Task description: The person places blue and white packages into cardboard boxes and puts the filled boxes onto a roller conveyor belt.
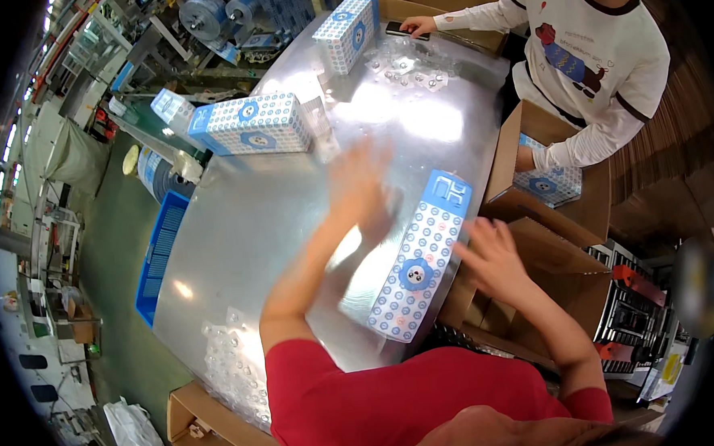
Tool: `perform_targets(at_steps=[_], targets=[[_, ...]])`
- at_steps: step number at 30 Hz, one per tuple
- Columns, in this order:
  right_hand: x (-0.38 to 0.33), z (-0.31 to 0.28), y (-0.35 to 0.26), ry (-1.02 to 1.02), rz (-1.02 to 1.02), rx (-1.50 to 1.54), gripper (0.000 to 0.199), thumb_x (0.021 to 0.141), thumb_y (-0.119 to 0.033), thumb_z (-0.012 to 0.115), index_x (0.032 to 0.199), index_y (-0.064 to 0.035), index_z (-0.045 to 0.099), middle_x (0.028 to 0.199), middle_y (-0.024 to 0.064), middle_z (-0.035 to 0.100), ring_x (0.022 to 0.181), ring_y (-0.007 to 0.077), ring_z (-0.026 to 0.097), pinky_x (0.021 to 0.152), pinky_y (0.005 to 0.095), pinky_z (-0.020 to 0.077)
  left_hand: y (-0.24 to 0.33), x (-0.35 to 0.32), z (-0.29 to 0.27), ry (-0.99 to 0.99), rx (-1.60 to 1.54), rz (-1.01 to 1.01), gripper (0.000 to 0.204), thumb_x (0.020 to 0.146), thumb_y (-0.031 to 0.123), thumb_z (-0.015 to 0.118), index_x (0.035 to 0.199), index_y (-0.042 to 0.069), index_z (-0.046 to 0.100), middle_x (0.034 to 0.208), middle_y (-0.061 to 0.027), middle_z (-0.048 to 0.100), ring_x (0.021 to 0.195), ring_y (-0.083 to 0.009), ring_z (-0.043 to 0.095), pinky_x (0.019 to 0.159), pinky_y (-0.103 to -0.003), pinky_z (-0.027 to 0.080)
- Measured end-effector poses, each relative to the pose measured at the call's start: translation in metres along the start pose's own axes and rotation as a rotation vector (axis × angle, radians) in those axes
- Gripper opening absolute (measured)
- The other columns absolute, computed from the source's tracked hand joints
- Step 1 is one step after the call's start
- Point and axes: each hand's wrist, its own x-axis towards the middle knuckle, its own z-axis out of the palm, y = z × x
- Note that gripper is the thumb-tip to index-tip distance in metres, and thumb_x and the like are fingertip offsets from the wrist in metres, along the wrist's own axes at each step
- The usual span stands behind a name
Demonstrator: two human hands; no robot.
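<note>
A long white box with blue dots lies flat near the right edge of the shiny metal table. My right hand is beside its right edge, fingers spread, fingertips touching or almost touching the box. My left hand hovers blurred over the table just left of the box's far end, fingers apart, holding nothing.
Two more dotted boxes stand on the table, one at the left and one at the far end. Small clear plastic pieces lie near me. A co-worker in white reaches into an open cardboard carton. Another carton stands at my right.
</note>
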Motion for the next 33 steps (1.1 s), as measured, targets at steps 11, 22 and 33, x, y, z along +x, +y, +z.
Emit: perform_targets(at_steps=[11, 22, 33], targets=[[0.091, 0.043, -0.014, -0.244, -0.428, 0.102, 0.073, 0.055, -0.015, 0.074, 0.124, -0.0160, 0.048, 0.112, 0.0123, 0.050, 0.113, 0.0300, 0.044, 0.105, 0.0461, 0.0255, -0.133, 0.068, 0.077, 0.348, 0.295, -0.185, 0.009, 0.074, 0.010, 0.057, 0.081, 0.008, 0.063, 0.109, -0.0086, 0.056, 0.110, -0.0309, 0.048, 0.092, -0.055, 0.033], [0.047, 0.057, 0.013, -0.119, -0.478, 0.063, 0.059, 0.058, -0.014, 0.070, 0.114, -0.0135, 0.051, 0.099, 0.0083, 0.051, 0.101, 0.0243, 0.049, 0.089, 0.0392, 0.0315, -0.022, -0.181, -0.042, -0.132, -0.413, 0.006, 0.010, 0.071, 0.006, 0.065, 0.079, 0.003, 0.061, 0.100, -0.0125, 0.061, 0.096, -0.0319, 0.056, 0.092, -0.041, 0.041], [-0.081, -0.040, 0.013, 0.383, -0.223, 0.293, 0.056, 0.062, -0.019, 0.071, 0.113, -0.0085, 0.051, 0.105, 0.0127, 0.053, 0.105, 0.0285, 0.049, 0.092, 0.0435, 0.0338, 0.040, -0.030, 0.034, -0.404, -0.016, -0.340, 0.104, 0.057, 0.027, 0.078, 0.143, 0.014, 0.021, 0.118, -0.0234, 0.046, 0.114, -0.0394, 0.043, 0.093, -0.042, 0.038]])
